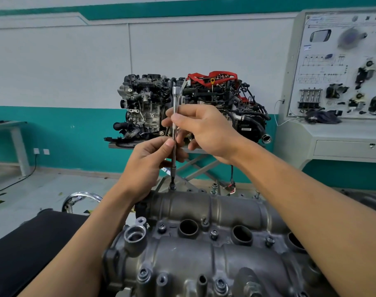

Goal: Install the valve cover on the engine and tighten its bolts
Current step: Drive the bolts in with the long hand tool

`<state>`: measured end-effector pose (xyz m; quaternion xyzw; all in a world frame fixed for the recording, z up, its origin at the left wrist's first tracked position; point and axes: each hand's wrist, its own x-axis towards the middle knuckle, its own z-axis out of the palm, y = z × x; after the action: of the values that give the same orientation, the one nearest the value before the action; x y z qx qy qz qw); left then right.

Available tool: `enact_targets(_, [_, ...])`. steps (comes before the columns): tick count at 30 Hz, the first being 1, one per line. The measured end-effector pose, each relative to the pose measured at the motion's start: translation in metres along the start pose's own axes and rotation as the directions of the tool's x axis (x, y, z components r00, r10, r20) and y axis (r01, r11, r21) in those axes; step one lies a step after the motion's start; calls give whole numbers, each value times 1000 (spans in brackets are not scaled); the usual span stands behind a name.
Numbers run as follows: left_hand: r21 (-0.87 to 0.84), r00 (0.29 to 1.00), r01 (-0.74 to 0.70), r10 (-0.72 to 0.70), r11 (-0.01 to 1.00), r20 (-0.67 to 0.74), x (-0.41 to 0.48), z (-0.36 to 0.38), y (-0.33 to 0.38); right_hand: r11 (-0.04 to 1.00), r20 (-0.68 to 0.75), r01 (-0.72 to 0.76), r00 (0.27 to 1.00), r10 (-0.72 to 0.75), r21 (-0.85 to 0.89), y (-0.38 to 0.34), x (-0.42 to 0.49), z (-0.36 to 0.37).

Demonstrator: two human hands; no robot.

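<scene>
The grey metal valve cover (204,249) lies on the engine in the lower middle of the view, with several bolts (214,233) seated along it. A long chrome extension bar (175,97) stands upright, its socket tip on a bolt (172,185) at the cover's far edge. My left hand (148,166) pinches the bar's lower half. My right hand (202,129) grips the bar higher up, with thumb and fingers around the shaft. The bar's square drive end sticks out above my right hand with no ratchet on it.
Two display engines (182,108) sit on a stand behind the cover. A training panel with car parts (341,67) stands at the right. A black surface (33,249) lies at the lower left, with a chrome ring (80,198) beyond it. A table (13,133) is at far left.
</scene>
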<state>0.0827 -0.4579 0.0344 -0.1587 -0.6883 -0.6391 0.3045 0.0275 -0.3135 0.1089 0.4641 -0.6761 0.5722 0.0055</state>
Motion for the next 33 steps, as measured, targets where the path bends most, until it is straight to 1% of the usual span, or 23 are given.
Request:
enact_targets(2, [-10, 1000, 8, -8, 1000, 3, 1, 0, 0, 1000, -22, 6, 1000, -6, -4, 0, 0, 2])
enact_targets(5, [-8, 999, -32, 32, 999, 0, 0, 0, 0, 999, -148, 29, 988, -34, -34, 3, 1, 4])
enact_targets(6, [-4, 999, -46, 46, 999, -12, -1, 0, 0, 998, -165, 29, 986, -38, -55, 3, 1, 4])
enact_targets(7, [5, 998, -53, 53, 999, -20, -1, -1, 0, 998, -154, 23, 988, -31, -59, 3, 1, 4])
enact_targets(10, [3, 1000, -21, 21, 1000, -21, -2, 0, 0, 1000, -10, -17, 1000, 17, -21, -1, -1, 0])
enact_targets(12, [-22, 1000, 6, -6, 1000, -12, -1, 1, 1, 999, 44, -29, 999, 30, -14, -2, -2, -2])
enact_targets(14, [-19, 1000, 1, -2, 1000, -9, -1, 0, 1, 1000, 3, 1, 1000, -1, -27, -3, -3, 1])
enact_targets(16, [-17, 999, -31, 31, 999, -12, -1, -1, 2, 996, -103, 41, 993, -50, -85, 0, -2, 4])
enact_targets(17, [-21, 998, -50, 50, 999, -24, -2, -1, 1, 992, -144, 43, 988, -60, -114, 1, -2, 6])
enact_targets(18, [-22, 997, -60, 59, 998, -39, -2, -1, 1, 992, -156, 35, 986, -53, -119, 1, -2, 6])
enact_targets(19, [-13, 997, -62, 61, 998, -50, -3, -2, 1, 995, -136, 24, 990, -36, -96, 2, -2, 6])
enact_targets(22, [3, 999, -18, 19, 1000, -40, -3, 0, 1, 1000, 16, -14, 1000, 15, -27, -1, -3, 2])
enact_targets(24, [-10, 1000, 9, -9, 1000, -22, -2, 1, 1, 1000, 63, -13, 998, 15, -19, -2, -4, 0])
enact_targets(25, [-12, 1000, 8, -9, 1000, -14, -1, 1, 1, 999, 45, -1, 999, 2, -32, -2, -4, 1])
enact_targets(29, [12, 999, -50, 51, 999, -16, -2, 0, 2, 995, -123, 47, 991, -58, -92, 2, -3, 8])
enact_targets(30, [24, 998, -56, 57, 998, -22, -2, 0, 2, 994, -128, 40, 990, -52, -100, 2, -3, 8])
enact_targets(31, [38, 998, -55, 56, 998, -22, -3, -1, 1, 995, -101, 26, 994, -36, -96, 2, -3, 7])
enact_targets(33, [49, 999, -34, 34, 998, -6, -3, -1, 0, 999, 5, -10, 1000, 11, -39, 0, -3, 1])
